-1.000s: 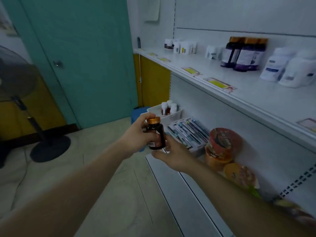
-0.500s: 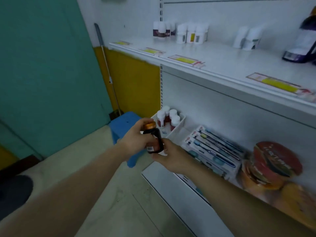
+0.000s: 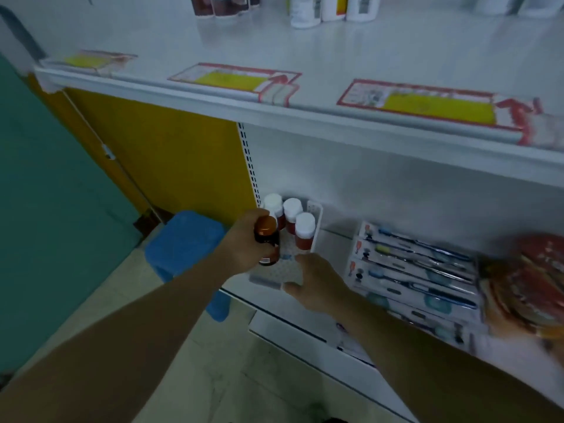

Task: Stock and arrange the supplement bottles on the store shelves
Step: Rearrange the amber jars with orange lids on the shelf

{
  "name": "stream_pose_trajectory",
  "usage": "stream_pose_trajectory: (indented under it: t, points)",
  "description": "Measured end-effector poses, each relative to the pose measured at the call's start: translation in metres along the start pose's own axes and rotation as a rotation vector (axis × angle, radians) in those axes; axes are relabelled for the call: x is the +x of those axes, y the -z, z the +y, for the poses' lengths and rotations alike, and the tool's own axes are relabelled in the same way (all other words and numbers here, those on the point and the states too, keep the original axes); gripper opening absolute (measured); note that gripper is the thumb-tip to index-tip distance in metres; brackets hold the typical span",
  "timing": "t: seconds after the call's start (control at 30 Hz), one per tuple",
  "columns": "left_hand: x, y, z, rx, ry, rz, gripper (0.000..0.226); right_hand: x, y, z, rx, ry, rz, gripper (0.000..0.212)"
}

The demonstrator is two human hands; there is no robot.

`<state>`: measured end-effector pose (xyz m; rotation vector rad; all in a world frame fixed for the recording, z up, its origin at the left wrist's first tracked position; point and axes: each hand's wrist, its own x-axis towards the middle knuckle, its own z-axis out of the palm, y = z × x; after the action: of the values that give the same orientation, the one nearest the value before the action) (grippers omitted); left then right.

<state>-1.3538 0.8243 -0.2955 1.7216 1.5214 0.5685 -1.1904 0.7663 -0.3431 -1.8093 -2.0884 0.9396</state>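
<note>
My left hand point(image 3: 244, 239) grips a dark amber bottle point(image 3: 267, 241) with an orange-brown cap, held upright over the left side of a white perforated basket point(image 3: 282, 270) on the lower shelf. Three red bottles with white caps point(image 3: 293, 216) stand at the back of that basket. My right hand point(image 3: 317, 285) grasps the basket's front right corner, fingers curled over its rim. More bottles point(image 3: 323, 9) stand at the back of the upper shelf, cut off by the frame's top.
Boxed toothbrushes point(image 3: 412, 267) lie right of the basket, then red-orange packets point(image 3: 525, 285). The upper shelf edge point(image 3: 274, 112) carries yellow price labels point(image 3: 235, 79). A blue stool point(image 3: 183, 242) stands on the floor to the left, by a yellow panel and teal door.
I have moved closer to the lower shelf. My left hand carried the amber bottle to the basket, and my right hand left the bottle and took the basket's front corner.
</note>
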Motion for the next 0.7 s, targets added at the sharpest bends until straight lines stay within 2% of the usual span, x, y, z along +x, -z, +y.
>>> stream_pose_trajectory:
  t: [0.13,0.27,0.37,0.57,0.7]
  points:
    - [0.048,-0.002,-0.028,0.217,-0.138,-0.140,0.056,0.010,-0.027,0.001,-0.054,-0.115,0.047,0.073]
    - [0.096,-0.011,-0.055,0.450,-0.288,-0.208,0.058,0.023,-0.052,-0.001,-0.115,-0.286,0.065,0.077]
    - [0.118,-0.020,-0.070,0.634,-0.414,-0.226,0.066,0.030,-0.067,-0.002,-0.158,-0.336,0.147,0.077]
    - [0.133,-0.043,-0.093,0.888,-0.583,-0.130,0.076,0.042,-0.082,0.003,-0.166,-0.337,0.214,0.076]
    - [0.133,-0.056,-0.098,1.018,-0.581,-0.057,0.076,0.044,-0.087,0.006,-0.160,-0.331,0.245,0.079]
